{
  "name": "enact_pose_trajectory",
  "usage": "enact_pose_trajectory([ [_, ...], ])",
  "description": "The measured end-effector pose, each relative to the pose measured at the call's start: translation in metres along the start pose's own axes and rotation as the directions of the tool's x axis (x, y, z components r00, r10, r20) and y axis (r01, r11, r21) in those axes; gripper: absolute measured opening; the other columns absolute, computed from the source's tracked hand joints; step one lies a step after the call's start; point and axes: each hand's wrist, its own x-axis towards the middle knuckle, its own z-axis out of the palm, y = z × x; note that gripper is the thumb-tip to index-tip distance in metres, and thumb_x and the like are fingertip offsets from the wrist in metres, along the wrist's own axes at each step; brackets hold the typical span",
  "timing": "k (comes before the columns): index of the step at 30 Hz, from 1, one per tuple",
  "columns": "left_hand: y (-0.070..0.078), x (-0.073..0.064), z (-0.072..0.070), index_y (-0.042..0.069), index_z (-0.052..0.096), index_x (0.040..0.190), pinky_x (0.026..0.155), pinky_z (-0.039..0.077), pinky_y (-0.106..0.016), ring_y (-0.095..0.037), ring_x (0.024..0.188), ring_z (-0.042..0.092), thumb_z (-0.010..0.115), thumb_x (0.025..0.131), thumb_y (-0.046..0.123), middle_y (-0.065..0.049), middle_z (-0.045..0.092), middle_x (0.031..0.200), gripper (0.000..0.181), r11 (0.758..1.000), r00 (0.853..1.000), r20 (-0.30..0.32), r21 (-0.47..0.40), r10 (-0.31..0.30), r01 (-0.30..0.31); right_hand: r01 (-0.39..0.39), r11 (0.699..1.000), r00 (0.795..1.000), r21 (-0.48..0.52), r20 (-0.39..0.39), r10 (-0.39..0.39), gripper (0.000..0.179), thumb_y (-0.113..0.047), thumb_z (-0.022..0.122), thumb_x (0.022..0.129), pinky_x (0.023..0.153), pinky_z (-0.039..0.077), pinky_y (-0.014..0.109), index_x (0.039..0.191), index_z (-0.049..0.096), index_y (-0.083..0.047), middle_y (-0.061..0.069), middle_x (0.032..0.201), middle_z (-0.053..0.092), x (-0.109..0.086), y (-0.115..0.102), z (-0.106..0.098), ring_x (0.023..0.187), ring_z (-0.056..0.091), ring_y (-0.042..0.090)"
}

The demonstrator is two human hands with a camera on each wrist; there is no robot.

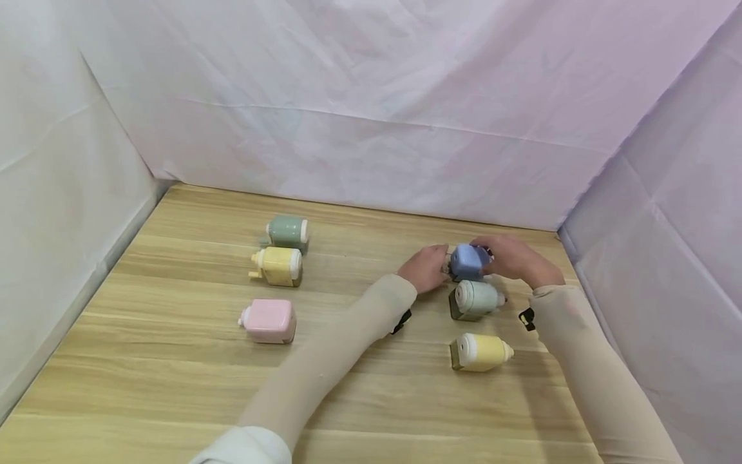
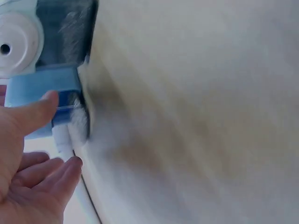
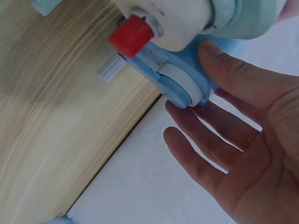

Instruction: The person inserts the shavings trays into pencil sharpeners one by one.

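Note:
My right hand (image 1: 516, 258) grips the back right of a blue pencil sharpener (image 1: 468, 261), its thumb (image 3: 224, 60) along one side and fingers (image 3: 187, 121) round the end. At the sharpener's left end is my left hand (image 1: 426, 267); in the left wrist view its thumb (image 2: 39, 109) overlaps the blue body, while other fingers (image 2: 51, 175) lie loosely bent below. Directly in front stands a mint-green pencil sharpener (image 1: 478, 298), whose red crank knob (image 3: 131, 36) shows in the right wrist view. Nearer still is a yellow pencil sharpener (image 1: 487, 352).
On the left side stand a dark green sharpener (image 1: 286, 231), a second yellow sharpener (image 1: 279, 266) and a pink sharpener (image 1: 269, 320), roughly in a column. White cloth (image 1: 371, 148) walls in the wooden table (image 1: 174, 386) at the back and both sides.

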Motion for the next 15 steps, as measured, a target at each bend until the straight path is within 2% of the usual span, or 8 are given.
enact_pose_trajectory([
  [4, 0.0001, -0.0014, -0.0014, 0.002, 0.070, 0.130, 0.099, 0.062, -0.033, -0.023, 0.118, 0.072, 0.075, 0.104, 0.029, -0.011, 0.076, 0.126, 0.038, 0.996, 1.000, -0.014, 0.094, -0.011, 0.012, 0.005, 1.000, 1.000, -0.010, 0.006, -0.005, 0.055, -0.002, 0.085, 0.090, 0.093, 0.059, 0.059, 0.140, 0.064, 0.007, 0.030, 0.129, 0.071, -0.0007, 0.0025, 0.0000, 0.112, 0.071, 0.045],
  [7, 0.0032, -0.0055, -0.0011, 0.007, 0.077, 0.114, 0.086, 0.064, -0.035, -0.021, 0.104, 0.073, 0.073, 0.104, 0.031, -0.008, 0.078, 0.110, 0.026, 0.979, 1.000, -0.013, 0.203, -0.012, 0.014, 0.006, 1.000, 1.000, -0.008, 0.005, -0.006, 0.055, -0.002, 0.084, 0.090, 0.094, 0.058, 0.060, 0.140, 0.063, 0.008, 0.030, 0.130, 0.070, -0.0010, 0.0037, -0.0002, 0.113, 0.070, 0.046],
  [11, 0.0071, -0.0095, 0.0032, 0.011, 0.081, 0.110, 0.088, 0.063, -0.037, -0.022, 0.106, 0.071, 0.072, 0.105, 0.032, -0.007, 0.078, 0.110, 0.024, 0.945, 0.999, 0.029, 0.324, 0.028, -0.036, 0.002, 1.000, 1.000, -0.003, 0.007, -0.002, 0.055, -0.001, 0.084, 0.090, 0.095, 0.058, 0.060, 0.140, 0.063, 0.008, 0.030, 0.131, 0.070, -0.0011, 0.0046, -0.0002, 0.114, 0.070, 0.046],
  [13, 0.0073, -0.0095, 0.0060, 0.011, 0.081, 0.112, 0.092, 0.062, -0.037, -0.023, 0.108, 0.069, 0.071, 0.105, 0.034, -0.006, 0.078, 0.112, 0.026, 0.933, 0.998, 0.049, 0.355, 0.050, -0.064, 0.000, 1.000, 1.000, -0.003, 0.007, 0.000, 0.055, -0.001, 0.084, 0.090, 0.095, 0.058, 0.060, 0.140, 0.063, 0.007, 0.030, 0.131, 0.070, -0.0010, 0.0047, -0.0001, 0.114, 0.070, 0.046],
  [15, 0.0077, -0.0090, 0.0074, 0.012, 0.081, 0.111, 0.092, 0.061, -0.036, -0.022, 0.107, 0.068, 0.070, 0.106, 0.034, -0.006, 0.078, 0.113, 0.026, 0.931, 0.997, 0.059, 0.357, 0.057, -0.075, -0.001, 1.000, 1.000, -0.003, 0.006, 0.001, 0.055, -0.001, 0.084, 0.090, 0.095, 0.058, 0.060, 0.140, 0.063, 0.007, 0.030, 0.131, 0.070, -0.0011, 0.0044, -0.0003, 0.115, 0.070, 0.046],
])
